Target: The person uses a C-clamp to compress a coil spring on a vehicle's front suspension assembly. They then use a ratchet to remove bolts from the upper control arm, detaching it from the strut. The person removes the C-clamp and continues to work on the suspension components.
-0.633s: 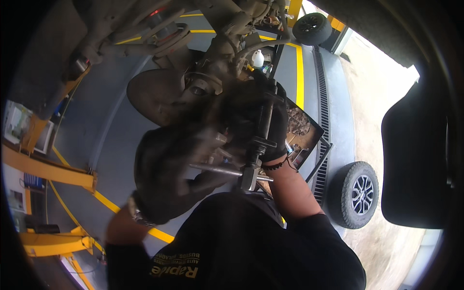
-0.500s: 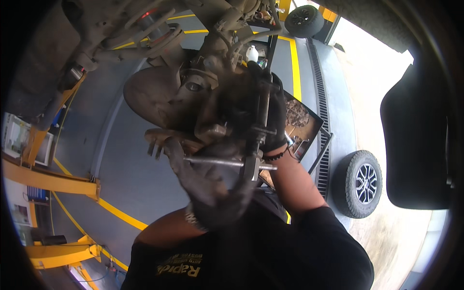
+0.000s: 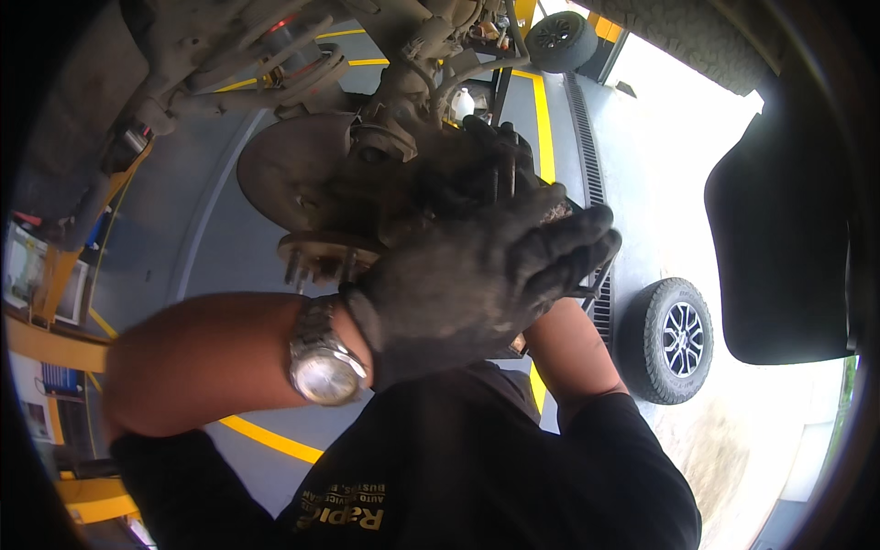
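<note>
A black cloth shirt (image 3: 513, 458) with roughly elbow-length sleeves (image 3: 188, 490) bears gold-yellow lettering (image 3: 359, 517) on the chest; dark grey fabric gloves (image 3: 422, 316) cover the left hand (image 3: 449, 280) and right hand (image 3: 477, 165), and a silver, metal-link watch (image 3: 327, 376) with a round, pale dial circles the left wrist (image 3: 352, 337).

The grey floor (image 3: 220, 266) here wears painted yellow lines (image 3: 544, 128), with a slotted drain (image 3: 586, 142) running down from one o'clock. One wheel (image 3: 676, 341) rests on it just past three, another wheel (image 3: 561, 42) at one.
</note>
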The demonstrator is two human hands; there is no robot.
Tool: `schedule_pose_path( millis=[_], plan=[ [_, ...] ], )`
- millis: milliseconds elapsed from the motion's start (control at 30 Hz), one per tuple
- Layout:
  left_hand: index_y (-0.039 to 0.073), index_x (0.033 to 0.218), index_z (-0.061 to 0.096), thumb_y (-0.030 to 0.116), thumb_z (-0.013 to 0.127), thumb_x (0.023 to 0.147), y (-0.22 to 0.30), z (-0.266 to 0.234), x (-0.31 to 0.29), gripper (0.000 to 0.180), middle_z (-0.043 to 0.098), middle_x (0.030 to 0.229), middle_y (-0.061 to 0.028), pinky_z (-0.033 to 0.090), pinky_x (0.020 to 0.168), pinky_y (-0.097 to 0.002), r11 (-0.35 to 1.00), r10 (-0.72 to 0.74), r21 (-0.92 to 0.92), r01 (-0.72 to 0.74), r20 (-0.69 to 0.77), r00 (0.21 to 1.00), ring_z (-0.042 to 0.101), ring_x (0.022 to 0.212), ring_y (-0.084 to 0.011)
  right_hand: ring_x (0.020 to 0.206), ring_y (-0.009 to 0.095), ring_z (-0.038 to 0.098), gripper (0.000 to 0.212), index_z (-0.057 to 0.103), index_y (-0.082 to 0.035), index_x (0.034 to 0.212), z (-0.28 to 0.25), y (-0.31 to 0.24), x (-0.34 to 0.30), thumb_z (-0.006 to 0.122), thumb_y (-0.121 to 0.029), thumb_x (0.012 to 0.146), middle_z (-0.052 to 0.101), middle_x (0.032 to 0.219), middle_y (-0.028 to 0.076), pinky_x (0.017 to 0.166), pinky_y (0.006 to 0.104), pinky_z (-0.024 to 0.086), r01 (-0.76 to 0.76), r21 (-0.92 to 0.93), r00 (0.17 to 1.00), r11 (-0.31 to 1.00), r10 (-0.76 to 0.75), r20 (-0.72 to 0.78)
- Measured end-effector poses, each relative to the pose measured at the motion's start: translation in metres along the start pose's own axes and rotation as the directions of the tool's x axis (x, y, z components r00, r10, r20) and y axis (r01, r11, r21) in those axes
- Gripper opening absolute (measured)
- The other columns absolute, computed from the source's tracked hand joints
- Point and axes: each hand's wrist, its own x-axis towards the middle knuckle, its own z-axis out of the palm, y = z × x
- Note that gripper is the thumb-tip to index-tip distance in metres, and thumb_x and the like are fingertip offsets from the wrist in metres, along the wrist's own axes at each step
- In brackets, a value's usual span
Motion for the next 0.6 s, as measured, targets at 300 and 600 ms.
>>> schedule_pose_path(
  millis=[300,600],
  plan=[
    [0.009,0.138,0.055,0.033,0.052,0.097,0.005,-0.019,0.012,0.048,0.054,0.138,-0.0111,0.035,0.116,-0.0481,0.996,0.076,-0.067,-0.057,0.322,0.944,0.046,0.134,-0.0311,0.105,0.021,0.061,0.033,0.056,-0.01,0.122,0.004,0.001,0.001,0.054,-0.029,0.096,0.064,0.11,0.006,0.105,0.0399,0.039,0.109,-0.194,0.994,0.975,-0.105,0.028],
    [0.019,0.118,0.07,0.03,0.069,0.087,0.068,0.025,-0.023,0.034,0.055,0.116,-0.007,0.04,0.105,-0.0602,0.917,-0.348,0.09,0.39,-0.302,0.888,0.048,0.126,-0.0271,0.107,0.023,0.062,0.038,0.056,-0.006,0.124,0.004,-0.005,0.001,0.06,-0.025,0.091,0.064,0.114,0.009,0.1,0.0379,0.044,0.183,-0.144,0.983,0.972,-0.181,0.027]
  ],
)
